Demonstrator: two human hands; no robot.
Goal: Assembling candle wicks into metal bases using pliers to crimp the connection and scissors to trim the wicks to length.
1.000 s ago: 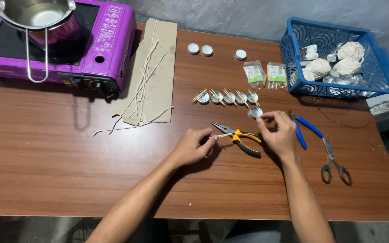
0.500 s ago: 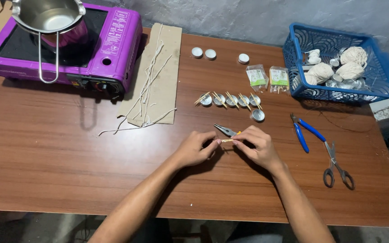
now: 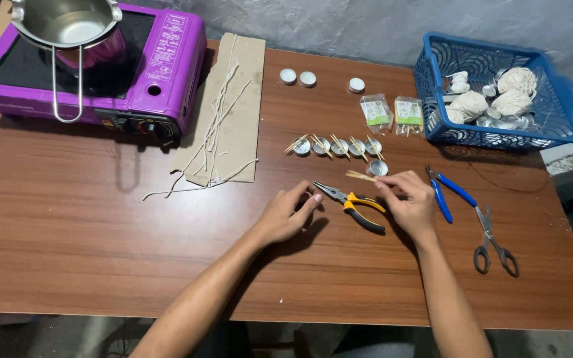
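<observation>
My right hand [image 3: 411, 204] pinches a pair of thin wooden sticks [image 3: 361, 176], their tips pointing left beside a small metal cup [image 3: 379, 168]. My left hand [image 3: 288, 214] rests on the wooden table [image 3: 87, 238] with fingers loosely curled and nothing in it, its fingertips close to the nose of the yellow-handled pliers [image 3: 353, 202], which lie between my hands. Behind them stands a row of several small metal cups [image 3: 337, 146] with sticks laid across them.
A purple portable stove [image 3: 160, 66] with a steel pot [image 3: 67, 26] sits far left. Waxed wicks lie on cardboard [image 3: 233, 119]. Blue-handled pliers [image 3: 447, 192] and scissors [image 3: 492, 242] lie right. A blue basket [image 3: 565, 119] holds string balls; two packets [image 3: 392, 113] and three white caps [image 3: 308, 78] lie nearby.
My right hand went from the metal cup to meet my left hand over the pliers, then moved back toward the cup holding the sticks. The hands have separated.
</observation>
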